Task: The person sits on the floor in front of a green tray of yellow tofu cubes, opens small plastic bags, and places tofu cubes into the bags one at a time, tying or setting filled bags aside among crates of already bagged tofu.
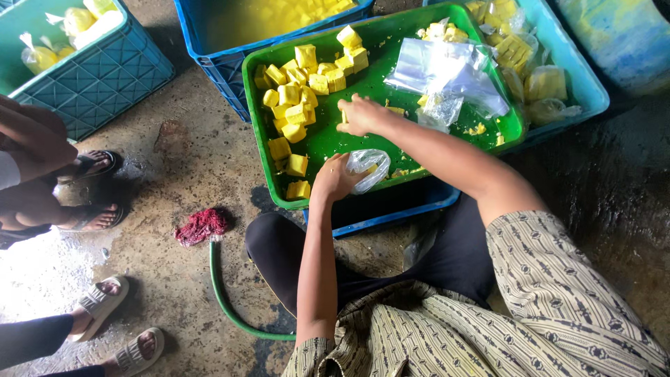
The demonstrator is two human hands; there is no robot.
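Patterned cloth of my shirt point(488, 314) fills the near edge, with my dark-trousered knee point(279, 251) beside it. Left hand point(333, 180) clenches the mouth of a small clear plastic bag point(370, 167) at the front of the green tray point(265, 139); a yellow piece shows inside it. Right hand point(361, 115) rests on the tray floor, fingers curled; I cannot tell whether it holds a cube. Many yellow cubes point(300, 91) lie loose at the tray's left and back, so most seem unbagged. Empty clear bags point(447, 73) lie heaped at its right. Filled bags point(537, 84) sit in the blue crate point(586, 84) beyond. On the wet floor to the left lie a green hose point(220, 293) and red rag point(201, 225), near other people's sandalled feet point(105, 300).
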